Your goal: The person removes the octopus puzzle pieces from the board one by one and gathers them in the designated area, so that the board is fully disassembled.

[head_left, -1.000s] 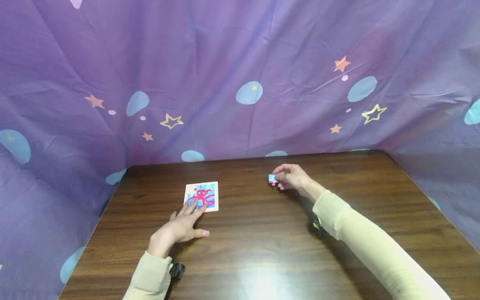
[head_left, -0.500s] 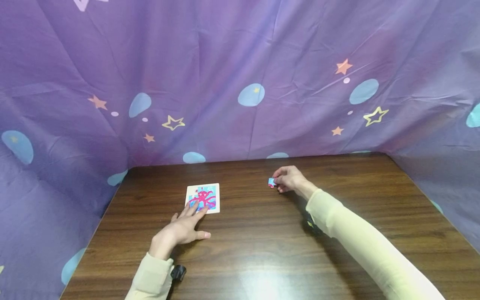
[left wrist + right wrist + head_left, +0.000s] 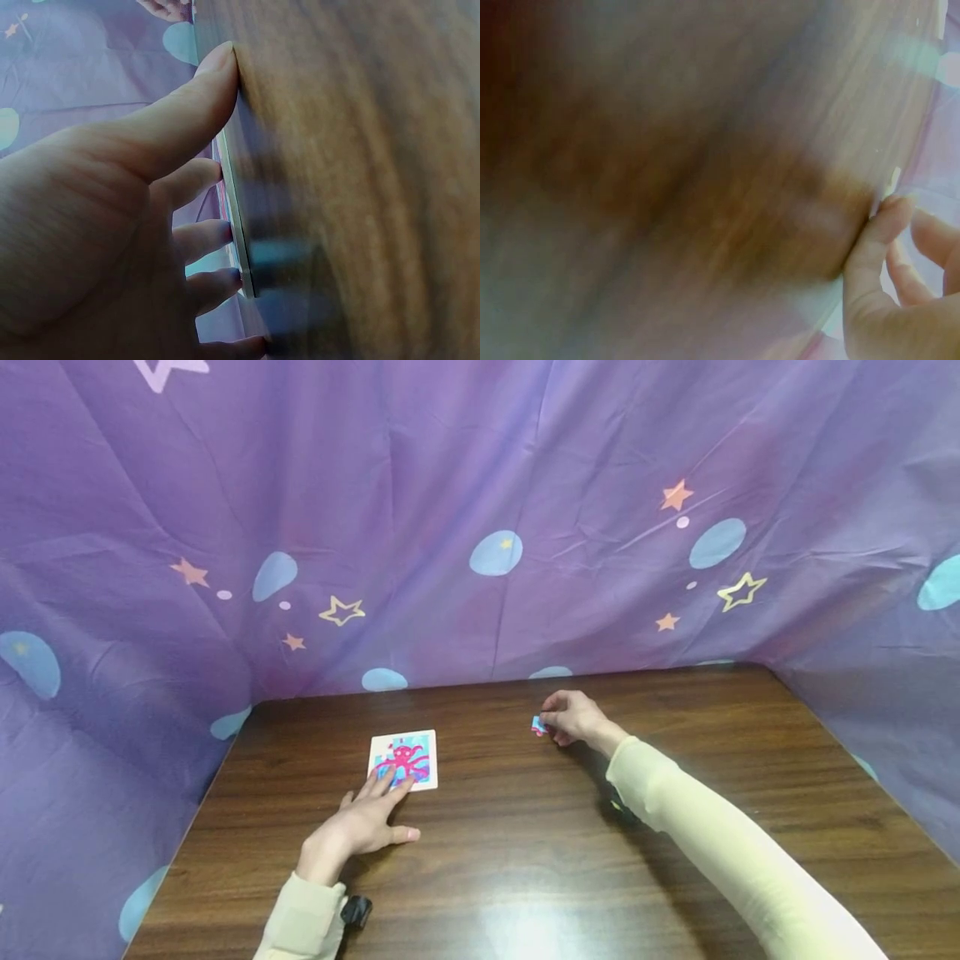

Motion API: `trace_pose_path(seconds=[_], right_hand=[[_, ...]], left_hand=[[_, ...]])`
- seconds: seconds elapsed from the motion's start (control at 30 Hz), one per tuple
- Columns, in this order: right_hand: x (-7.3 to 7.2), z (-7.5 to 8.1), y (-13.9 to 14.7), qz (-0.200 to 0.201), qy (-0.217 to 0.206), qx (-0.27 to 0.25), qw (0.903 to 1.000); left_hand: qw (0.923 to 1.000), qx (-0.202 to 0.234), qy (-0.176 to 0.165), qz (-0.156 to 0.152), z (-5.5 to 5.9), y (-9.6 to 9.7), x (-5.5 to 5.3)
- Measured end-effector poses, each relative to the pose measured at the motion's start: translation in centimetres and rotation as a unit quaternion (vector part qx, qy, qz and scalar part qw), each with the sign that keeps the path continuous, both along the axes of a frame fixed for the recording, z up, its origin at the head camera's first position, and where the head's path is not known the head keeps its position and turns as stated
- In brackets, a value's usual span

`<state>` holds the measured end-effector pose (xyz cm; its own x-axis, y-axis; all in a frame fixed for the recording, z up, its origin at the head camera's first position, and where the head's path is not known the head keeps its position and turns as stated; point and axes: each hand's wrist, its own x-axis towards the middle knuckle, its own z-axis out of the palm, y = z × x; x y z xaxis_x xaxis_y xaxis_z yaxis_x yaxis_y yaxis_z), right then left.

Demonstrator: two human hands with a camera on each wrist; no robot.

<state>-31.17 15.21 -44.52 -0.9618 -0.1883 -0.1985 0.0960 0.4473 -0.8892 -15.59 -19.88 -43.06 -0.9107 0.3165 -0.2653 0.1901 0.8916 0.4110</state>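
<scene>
A white-bordered puzzle board (image 3: 430,742) with a pink octopus picture on blue lies left of the table's middle. Its upper left part shows a white patch. My left hand (image 3: 356,825) has its spread fingertips resting on the board's near edge, thumb out to the side over the table. In the left wrist view those fingers (image 3: 202,240) touch the thin board (image 3: 238,232). Farther right, my right hand (image 3: 576,718) pinches a small blue and pink puzzle piece (image 3: 537,725) between thumb and fingers, close to the tabletop. The right wrist view shows the thumb (image 3: 870,255) close to the wood.
The dark wooden table (image 3: 480,843) ends at a purple curtain (image 3: 420,510) printed with stars and blue shapes, which also hangs along both sides. A black wrist device (image 3: 356,911) sits by the left cuff.
The right hand has shifted slightly to the left with the puzzle piece, which now looks turned and more covered by the fingers. The left hand stays on the board.
</scene>
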Motion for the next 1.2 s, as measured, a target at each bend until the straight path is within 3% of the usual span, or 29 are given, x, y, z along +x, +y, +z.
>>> trace_pose_path(seconds=[0.27, 0.47, 1.2], right_hand=[[0.7, 1.0, 0.5, 0.018, 0.003, 0.038, 0.9991], [1.5, 1.5, 0.3, 0.054, 0.033, 0.044, 0.9970], [5.2, 1.5, -5.5, 0.128, 0.152, 0.033, 0.9796]], left_hand=[[1.0000, 0.001, 0.001, 0.003, 0.2, 0.0, 0.1], [1.0000, 0.000, 0.001, 0.003, 0.3, 0.0, 0.0], [0.9999, 0.002, -0.004, 0.010, 0.0, 0.1, 0.2]])
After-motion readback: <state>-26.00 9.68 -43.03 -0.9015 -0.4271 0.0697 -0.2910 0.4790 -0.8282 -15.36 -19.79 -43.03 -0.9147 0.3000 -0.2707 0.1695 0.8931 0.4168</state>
